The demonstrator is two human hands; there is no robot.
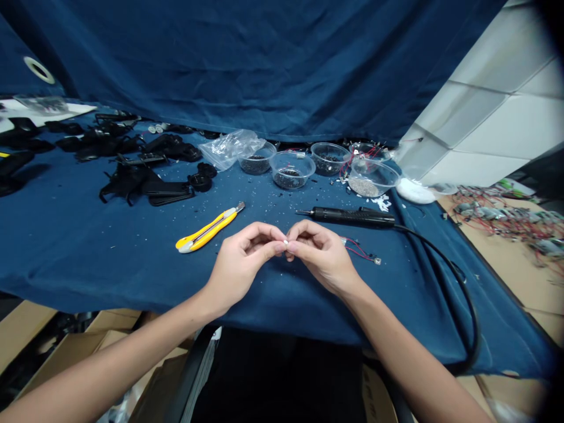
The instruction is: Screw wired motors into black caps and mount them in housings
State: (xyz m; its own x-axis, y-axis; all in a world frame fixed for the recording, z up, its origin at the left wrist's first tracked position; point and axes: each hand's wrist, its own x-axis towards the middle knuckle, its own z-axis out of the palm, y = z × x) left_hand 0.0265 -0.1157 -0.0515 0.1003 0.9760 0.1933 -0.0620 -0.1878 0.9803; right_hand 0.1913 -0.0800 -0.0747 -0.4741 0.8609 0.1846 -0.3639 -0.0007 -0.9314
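Over the blue cloth [145, 264], the left hand [240, 267] and right hand [324, 257] meet, fingertips pinched together on a tiny white piece [286, 242]. Their fingers hide most of it, so its shape cannot be made out. A yellow utility knife [207, 230] lies nearby on the left.

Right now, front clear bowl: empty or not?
Not empty: the clear plastic bowl holds dark granules across its bottom.

head-worn view — looking forward and down at the hands [241, 264]
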